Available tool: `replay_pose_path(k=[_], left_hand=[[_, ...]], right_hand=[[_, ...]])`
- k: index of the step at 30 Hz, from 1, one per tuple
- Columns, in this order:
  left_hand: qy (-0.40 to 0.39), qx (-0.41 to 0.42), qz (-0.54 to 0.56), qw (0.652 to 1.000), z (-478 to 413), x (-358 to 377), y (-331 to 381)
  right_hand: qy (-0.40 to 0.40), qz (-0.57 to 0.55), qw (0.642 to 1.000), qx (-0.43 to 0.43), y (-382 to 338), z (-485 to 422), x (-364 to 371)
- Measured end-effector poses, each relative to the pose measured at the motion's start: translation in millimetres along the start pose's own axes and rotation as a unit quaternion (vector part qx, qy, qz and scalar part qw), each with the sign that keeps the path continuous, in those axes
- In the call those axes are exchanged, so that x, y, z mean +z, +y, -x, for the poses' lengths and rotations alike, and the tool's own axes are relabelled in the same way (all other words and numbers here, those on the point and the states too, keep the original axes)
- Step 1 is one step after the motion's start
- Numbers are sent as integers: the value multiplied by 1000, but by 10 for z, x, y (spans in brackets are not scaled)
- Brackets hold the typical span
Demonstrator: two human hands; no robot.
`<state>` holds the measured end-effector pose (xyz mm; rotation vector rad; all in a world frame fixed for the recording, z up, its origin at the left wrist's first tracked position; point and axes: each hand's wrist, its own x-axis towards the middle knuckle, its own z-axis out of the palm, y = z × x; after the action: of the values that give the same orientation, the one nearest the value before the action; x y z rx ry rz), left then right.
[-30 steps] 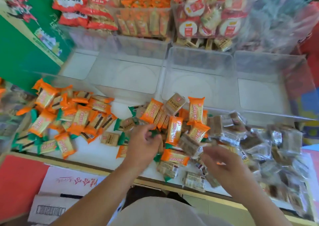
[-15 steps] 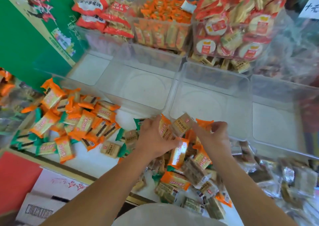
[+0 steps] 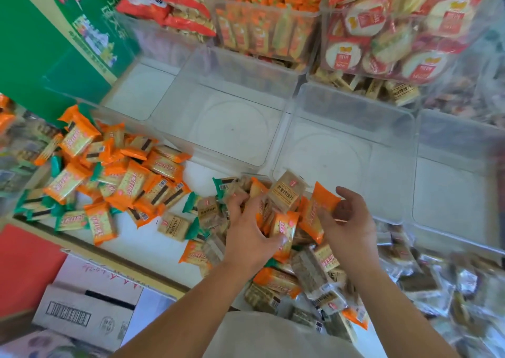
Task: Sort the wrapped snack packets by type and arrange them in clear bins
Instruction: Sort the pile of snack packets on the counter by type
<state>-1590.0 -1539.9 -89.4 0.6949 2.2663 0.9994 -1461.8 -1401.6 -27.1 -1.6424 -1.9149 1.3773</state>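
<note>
A mixed heap of snack packets [image 3: 284,193] in orange, tan and green wrappers lies on the white counter before the clear bins. My left hand [image 3: 250,234] grips a bunch of these packets, an orange one [image 3: 284,229] under its fingers. My right hand [image 3: 348,221] cups the heap from the right, holding an orange packet [image 3: 317,210] against its curled fingers. A second pile of orange packets [image 3: 120,174] sits to the left. Two bare clear bins stand just beyond: one [image 3: 232,128] in the middle, one [image 3: 355,139] to its right.
Another clear bin [image 3: 459,182] stands at far right. Behind, filled bins hold orange packets [image 3: 262,26] and red-and-white round snacks [image 3: 388,37]. Clear-wrapped dark snacks [image 3: 426,281] lie at the right. A green box [image 3: 41,43] stands left; a cardboard carton [image 3: 90,311] sits below the counter edge.
Both hands moved up from the near edge into the mixed heap and gathered packets between them. The view tilted toward the bins.
</note>
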Motion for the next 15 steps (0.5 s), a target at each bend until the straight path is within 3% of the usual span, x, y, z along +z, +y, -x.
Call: replay_pose_path(k=[4,7,10,15], left_hand=[[-58,-47,1,997,29,-17,-10],[-85,-69,2,994,32,-2,3],[-57,-62,17,996,29,14,-18],[24,-41,56,997,133,7,-136]], right_hand=[[39,-54,998,-2,-47,179,-308],[-16,-128,992,15,-38,327,-438],[-77,-130,988,37,24,435,-339],[-92,-104,990,27,125,431,-161]])
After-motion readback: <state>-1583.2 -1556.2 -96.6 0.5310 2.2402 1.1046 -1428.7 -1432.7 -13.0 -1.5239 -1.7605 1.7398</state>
